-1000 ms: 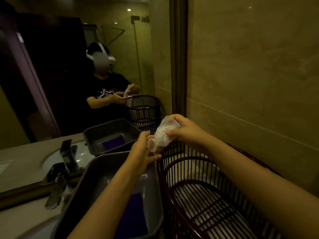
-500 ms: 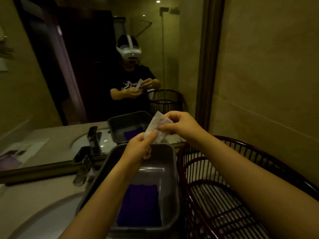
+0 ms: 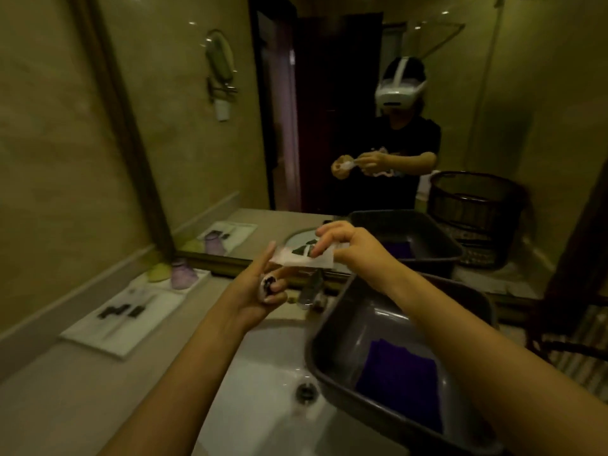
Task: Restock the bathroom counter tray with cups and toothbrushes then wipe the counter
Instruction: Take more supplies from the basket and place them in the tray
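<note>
A white flat packet with a dark print (image 3: 304,256) is stretched between my two hands above the sink. My right hand (image 3: 345,246) pinches its right end. My left hand (image 3: 263,287) touches its left end with raised fingers and curls around a small white and dark item (image 3: 267,284). On the counter at the left lies a white tray (image 3: 125,317) with dark wrapped items (image 3: 121,311). At the tray's far end stand a purple cup (image 3: 182,274) and a yellow-green cup (image 3: 158,272).
A dark grey tub (image 3: 332,327) holding a purple cloth (image 3: 401,380) sits over the right side of the white sink (image 3: 263,390). A tap (image 3: 311,287) stands behind the sink. A dark wicker basket (image 3: 572,343) is at the far right. The mirror runs along the back.
My view has swung left from the basket to the sink and tray. Both hands carried the packet leftward, away from the basket and tub.
</note>
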